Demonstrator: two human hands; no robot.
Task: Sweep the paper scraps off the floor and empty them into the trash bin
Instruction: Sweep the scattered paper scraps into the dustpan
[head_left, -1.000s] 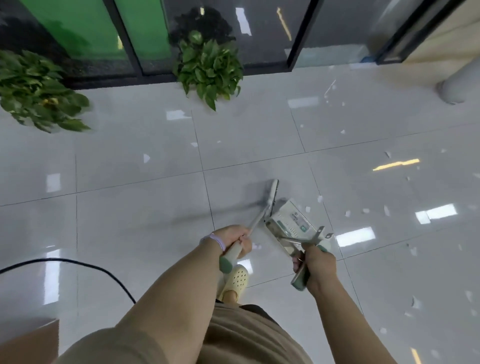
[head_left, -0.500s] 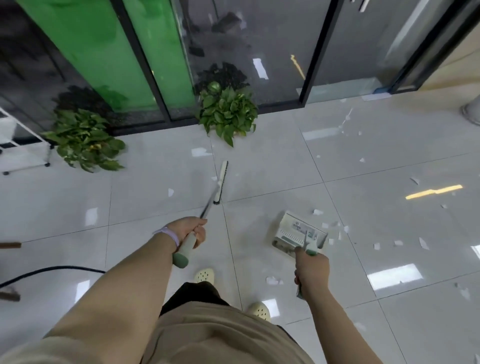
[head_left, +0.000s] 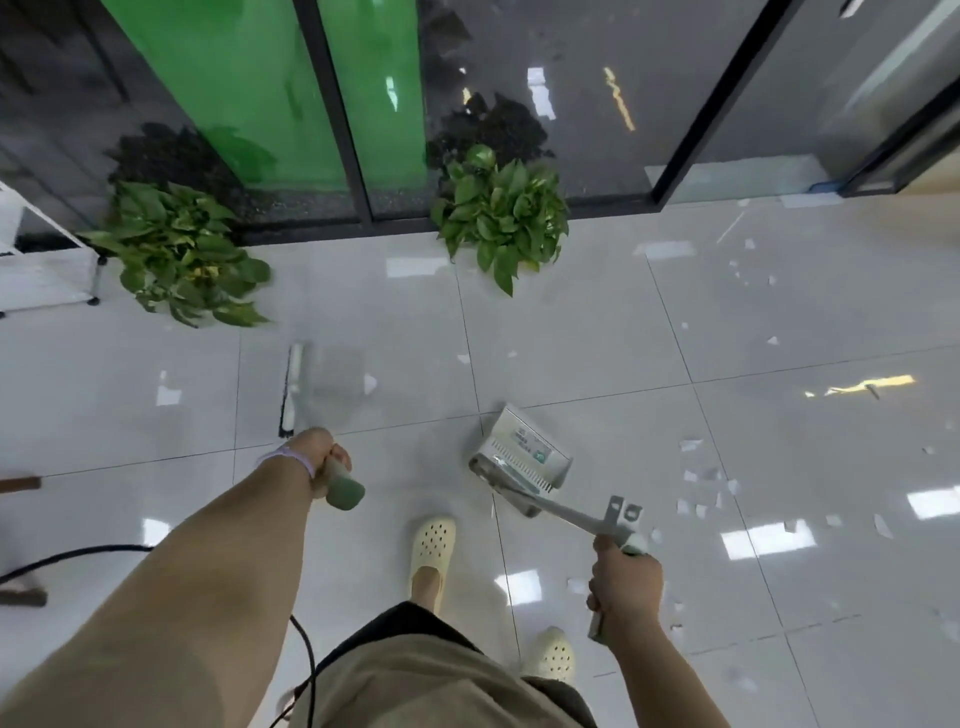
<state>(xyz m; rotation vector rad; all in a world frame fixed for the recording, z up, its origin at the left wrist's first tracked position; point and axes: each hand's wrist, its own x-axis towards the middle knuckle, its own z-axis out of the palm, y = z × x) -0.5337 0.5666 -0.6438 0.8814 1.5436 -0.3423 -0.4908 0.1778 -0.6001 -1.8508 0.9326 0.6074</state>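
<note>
Left hand (head_left: 317, 457) grips broom (head_left: 291, 389) handle; right hand (head_left: 626, 584) grips dustpan (head_left: 524, 452) handle.

Broom to the left, dustpan to the right, scraps scattered on the floor.
The broom (head_left: 292, 389) lies ahead of the left hand (head_left: 317, 457); the dustpan (head_left: 524, 457) sits ahead of the right hand (head_left: 623, 582). Most paper scraps (head_left: 698, 473) lie right of the dustpan. Two plants (head_left: 501, 213) stand behind, by the glass wall (head_left: 597, 78).

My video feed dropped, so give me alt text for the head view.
Left hand holds a broom, right hand a dustpan, both over a tiled floor. Paper scraps lie mostly right of the dustpan; two plants stand by the glass wall.
</note>
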